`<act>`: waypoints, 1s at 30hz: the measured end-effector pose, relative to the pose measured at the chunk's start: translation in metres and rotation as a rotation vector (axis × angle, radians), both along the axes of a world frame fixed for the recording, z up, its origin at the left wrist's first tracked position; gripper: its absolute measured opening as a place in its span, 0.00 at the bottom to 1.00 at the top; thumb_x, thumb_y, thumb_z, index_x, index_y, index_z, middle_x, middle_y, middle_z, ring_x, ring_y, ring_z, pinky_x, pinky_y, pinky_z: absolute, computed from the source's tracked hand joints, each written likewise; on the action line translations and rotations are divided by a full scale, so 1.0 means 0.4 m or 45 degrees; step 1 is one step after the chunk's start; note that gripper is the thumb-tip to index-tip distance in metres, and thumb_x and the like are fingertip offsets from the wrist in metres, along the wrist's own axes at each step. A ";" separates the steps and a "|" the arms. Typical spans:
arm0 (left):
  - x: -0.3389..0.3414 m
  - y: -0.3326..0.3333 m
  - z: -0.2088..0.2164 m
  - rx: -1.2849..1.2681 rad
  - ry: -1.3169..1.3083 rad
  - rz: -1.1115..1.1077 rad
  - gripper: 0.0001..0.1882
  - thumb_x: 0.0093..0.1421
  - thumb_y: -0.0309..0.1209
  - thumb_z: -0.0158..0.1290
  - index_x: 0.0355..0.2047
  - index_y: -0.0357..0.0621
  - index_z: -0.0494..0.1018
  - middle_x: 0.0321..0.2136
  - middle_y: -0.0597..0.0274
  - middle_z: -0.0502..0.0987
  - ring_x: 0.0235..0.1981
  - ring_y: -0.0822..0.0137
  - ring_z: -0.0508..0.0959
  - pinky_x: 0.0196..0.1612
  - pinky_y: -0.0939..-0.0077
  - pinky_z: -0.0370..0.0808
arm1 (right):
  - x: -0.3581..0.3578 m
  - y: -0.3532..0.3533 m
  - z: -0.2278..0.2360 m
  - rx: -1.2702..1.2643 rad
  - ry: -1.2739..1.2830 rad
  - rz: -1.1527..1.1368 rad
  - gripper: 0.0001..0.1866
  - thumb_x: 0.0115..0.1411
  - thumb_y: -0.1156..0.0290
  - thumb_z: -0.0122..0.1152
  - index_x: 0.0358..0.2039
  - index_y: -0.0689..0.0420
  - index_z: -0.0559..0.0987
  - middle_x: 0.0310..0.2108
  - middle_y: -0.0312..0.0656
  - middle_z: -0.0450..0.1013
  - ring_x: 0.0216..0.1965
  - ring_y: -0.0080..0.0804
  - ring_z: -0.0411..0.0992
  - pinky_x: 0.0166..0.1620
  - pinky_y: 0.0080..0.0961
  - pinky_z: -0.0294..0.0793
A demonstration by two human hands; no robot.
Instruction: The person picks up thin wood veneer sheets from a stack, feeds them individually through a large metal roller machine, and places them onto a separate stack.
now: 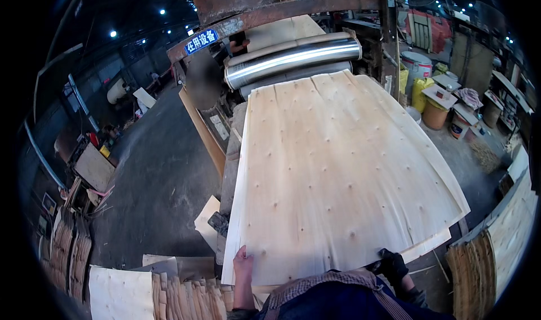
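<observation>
Workshop: a dim hall with small bright lamps and a dark floor (152, 173); black lens corners cut off both sides, and the far left is too dark to make out well.
Left stacks: brown-edged wood sheets (70, 252) at the far left, and a nearer stack (189, 292) cut off by the lower edge.
Left hand: bare, at the near left part of the top wood sheet (338, 173); the hand (243, 263) has its fingers curled at the sheet's edge, but I cannot tell how firmly they grip, if at all.
Rollers: a shiny metal roller (293, 60) lies crosswise beyond the sheet; a person's arm (238, 44) shows behind it, and a blurred patch hides what stands to its left.
Wood sheet: pale, knotted, atop at least one other sheet, between the person and the rollers; its long axis seems to run away from the person, far end toward the rollers. Whether that end touches them is unclear; the apron (332, 280) hides part of the near edge.
Right hand: in a dark glove (390, 262), at the near right edge; its fingers blend together, so grip cannot be told.
Right side: a stack of sheets (473, 269), partly cut off, with a yellow bag (419, 94) farther back.
</observation>
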State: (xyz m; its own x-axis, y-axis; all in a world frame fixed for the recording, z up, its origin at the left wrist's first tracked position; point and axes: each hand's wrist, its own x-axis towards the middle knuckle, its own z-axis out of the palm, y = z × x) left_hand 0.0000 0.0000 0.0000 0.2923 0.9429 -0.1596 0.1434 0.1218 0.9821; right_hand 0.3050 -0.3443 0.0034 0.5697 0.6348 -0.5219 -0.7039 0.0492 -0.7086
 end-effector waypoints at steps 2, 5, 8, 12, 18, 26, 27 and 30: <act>-0.006 0.024 -0.020 0.033 0.035 0.060 0.24 0.49 0.17 0.46 0.49 0.32 0.64 0.37 0.60 0.74 0.35 0.72 0.73 0.39 0.81 0.70 | -0.002 0.022 0.007 -0.024 -0.015 -0.006 0.18 0.55 0.60 0.54 0.29 0.66 0.75 0.19 0.48 0.73 0.23 0.42 0.73 0.29 0.34 0.75; 0.004 -0.023 -0.034 0.003 0.052 0.089 0.23 0.49 0.16 0.45 0.49 0.32 0.64 0.38 0.60 0.74 0.36 0.72 0.74 0.40 0.81 0.70 | 0.001 -0.026 -0.018 0.006 0.043 -0.012 0.16 0.56 0.63 0.53 0.26 0.65 0.75 0.18 0.48 0.72 0.22 0.42 0.73 0.30 0.34 0.76; 0.016 -0.044 0.045 0.014 0.022 0.010 0.24 0.49 0.15 0.45 0.49 0.31 0.63 0.40 0.57 0.73 0.39 0.70 0.73 0.42 0.79 0.70 | -0.011 -0.026 -0.033 0.115 0.075 -0.053 0.14 0.58 0.65 0.51 0.27 0.65 0.74 0.18 0.48 0.72 0.22 0.42 0.73 0.30 0.34 0.76; 0.002 -0.027 -0.003 0.068 0.012 -0.007 0.24 0.49 0.16 0.45 0.50 0.31 0.63 0.41 0.56 0.73 0.40 0.69 0.73 0.43 0.78 0.69 | -0.014 -0.053 -0.021 0.005 0.025 0.045 0.13 0.58 0.67 0.51 0.31 0.67 0.73 0.24 0.50 0.73 0.26 0.41 0.74 0.33 0.36 0.77; -0.020 -0.009 -0.050 0.081 0.090 0.019 0.26 0.49 0.16 0.46 0.52 0.31 0.61 0.41 0.56 0.72 0.38 0.70 0.73 0.41 0.79 0.70 | -0.002 -0.098 0.101 0.055 -0.786 0.487 0.18 0.57 0.63 0.52 0.34 0.69 0.73 0.26 0.52 0.73 0.28 0.46 0.74 0.37 0.39 0.76; -0.036 -0.001 0.009 -0.049 0.008 -0.020 0.23 0.52 0.21 0.51 0.51 0.34 0.65 0.35 0.60 0.72 0.32 0.74 0.71 0.36 0.82 0.70 | 0.039 -0.030 0.211 0.360 -0.418 0.042 0.21 0.56 0.64 0.53 0.44 0.68 0.69 0.28 0.48 0.74 0.32 0.37 0.74 0.42 0.32 0.73; -0.046 0.005 0.005 -0.037 0.055 -0.020 0.23 0.52 0.21 0.51 0.50 0.34 0.65 0.35 0.61 0.72 0.32 0.75 0.71 0.36 0.83 0.69 | 0.040 -0.023 0.212 0.357 -0.411 0.052 0.21 0.56 0.64 0.54 0.43 0.68 0.69 0.28 0.48 0.74 0.32 0.37 0.74 0.42 0.32 0.73; -0.067 -0.004 0.025 -0.018 0.133 -0.063 0.22 0.54 0.24 0.51 0.51 0.34 0.65 0.33 0.63 0.73 0.31 0.76 0.71 0.35 0.83 0.69 | 0.045 -0.002 0.207 0.368 -0.378 0.095 0.19 0.56 0.66 0.54 0.43 0.67 0.70 0.29 0.47 0.74 0.32 0.36 0.74 0.42 0.31 0.73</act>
